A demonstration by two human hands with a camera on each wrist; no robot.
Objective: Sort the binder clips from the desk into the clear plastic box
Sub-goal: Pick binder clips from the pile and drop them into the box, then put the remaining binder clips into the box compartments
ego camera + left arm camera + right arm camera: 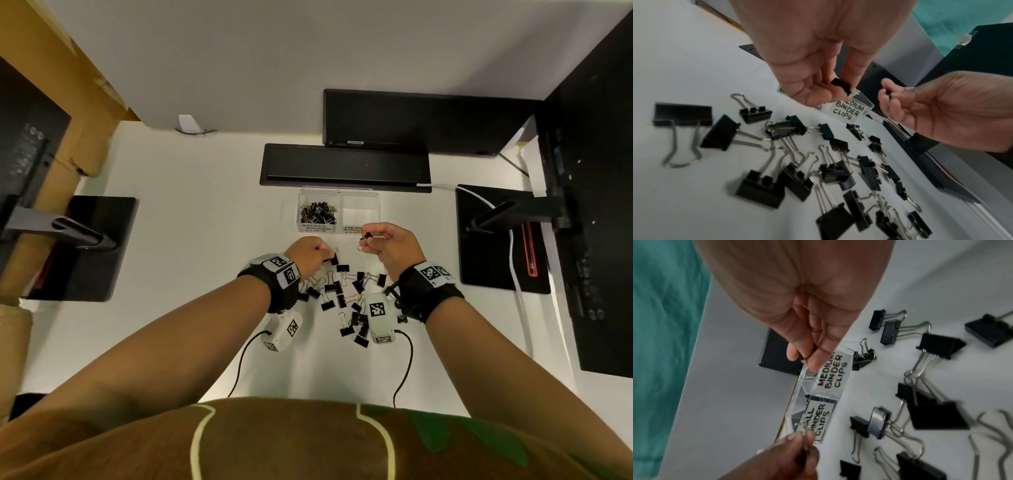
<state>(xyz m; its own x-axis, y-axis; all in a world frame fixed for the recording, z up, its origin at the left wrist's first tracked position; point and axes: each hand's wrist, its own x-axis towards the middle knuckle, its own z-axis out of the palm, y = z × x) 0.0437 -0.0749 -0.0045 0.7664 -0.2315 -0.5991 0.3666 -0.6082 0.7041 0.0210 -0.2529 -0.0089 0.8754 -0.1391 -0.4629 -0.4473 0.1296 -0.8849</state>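
Note:
The clear plastic box (358, 197) stands ahead of both hands. Its left compartment, labelled small binder clips, holds several black clips (318, 213). The right compartment, labelled medium binder clips (849, 110), looks empty. My left hand (325, 258) pinches a black binder clip (841, 85) just above the pile. My right hand (368, 240) pinches a small clip (365, 237) near the medium label (833, 373). Several medium and small clips (342, 298) lie scattered on the white desk (205, 274) under my wrists.
A black desk slot (342, 164) lies behind the box. Monitor bases stand at the left (85, 246) and right (500, 240). A white cable (513, 267) runs along the right side. Black wrist camera cords (239, 363) trail toward my body.

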